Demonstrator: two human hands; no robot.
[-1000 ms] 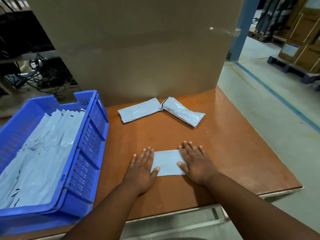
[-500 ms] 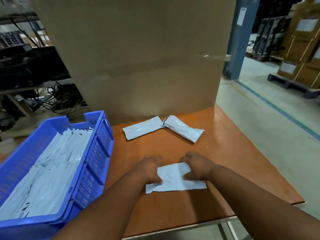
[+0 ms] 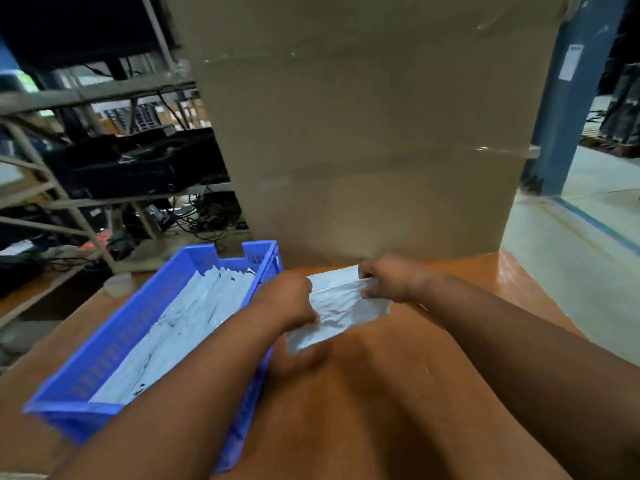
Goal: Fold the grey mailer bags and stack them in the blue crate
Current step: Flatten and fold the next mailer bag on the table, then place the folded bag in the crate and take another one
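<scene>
Grey plastic, creased and folded, is held up off the orange table (image 3: 433,393): the mailer bag (image 3: 341,306) hangs between both hands, just right of the blue crate (image 3: 114,344). The left hand (image 3: 287,299) pinches the bag's near-left end with curled fingers, and the right hand (image 3: 388,278) grips its far-right end, fingers curled over the top edge. The crate sits at the left of the table and already holds a layer of folded grey bags (image 3: 187,317). A big cardboard box (image 3: 363,133) stands at the far side.

The folding of this bag looks finished, and the step in hand seems to be carrying it to the crate. The next move calls for swinging it left over the crate's right wall and laying it flat on the stack without letting the fold spring open.
</scene>
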